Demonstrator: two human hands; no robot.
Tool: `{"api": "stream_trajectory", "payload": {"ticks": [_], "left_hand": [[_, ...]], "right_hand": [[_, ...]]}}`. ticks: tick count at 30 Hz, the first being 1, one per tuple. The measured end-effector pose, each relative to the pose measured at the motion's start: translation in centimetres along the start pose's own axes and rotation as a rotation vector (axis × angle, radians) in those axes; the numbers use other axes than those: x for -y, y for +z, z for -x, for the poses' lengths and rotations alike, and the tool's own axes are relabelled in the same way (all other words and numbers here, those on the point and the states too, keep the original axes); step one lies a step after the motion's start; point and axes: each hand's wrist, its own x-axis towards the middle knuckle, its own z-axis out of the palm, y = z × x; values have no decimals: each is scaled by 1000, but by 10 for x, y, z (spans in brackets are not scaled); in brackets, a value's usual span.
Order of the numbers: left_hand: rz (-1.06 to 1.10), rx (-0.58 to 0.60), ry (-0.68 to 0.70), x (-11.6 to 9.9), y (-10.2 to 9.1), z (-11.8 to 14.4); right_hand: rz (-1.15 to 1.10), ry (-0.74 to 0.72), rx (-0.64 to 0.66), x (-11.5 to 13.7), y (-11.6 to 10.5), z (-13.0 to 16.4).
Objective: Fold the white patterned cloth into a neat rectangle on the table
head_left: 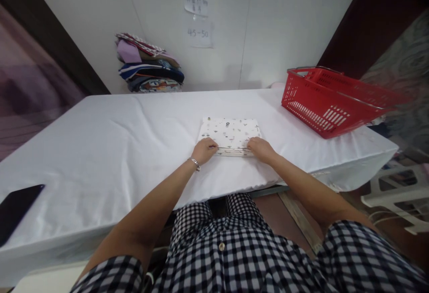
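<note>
The bare left arm [157, 199] slants forward and inward from a short, black-and-white checked fabric sleeve [114, 275], with a silvery metal bracelet [195, 164] around its wrist. The bare right arm [304, 186] mirrors it, angling inward from the matching right sleeve [355, 248]. The bare left hand [204, 151] and bare right hand [260, 150] are level and apart in front of the torso, backs upward, fingers curled inward in a pinch.
</note>
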Motion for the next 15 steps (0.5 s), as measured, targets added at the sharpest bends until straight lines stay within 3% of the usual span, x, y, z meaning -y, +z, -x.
{"api": "stream_trajectory", "payload": {"ticks": [3,9,15], "left_hand": [[-2,-7,31,0,0,1],[-103,10,158,0,0,6],[-334,60,340,1,0,14]], "right_hand": [[17,-22,-98,-1,4,10],[-11,-58,-50,-5,15,19],[-86,-112,-111,-6,17,22]]}}
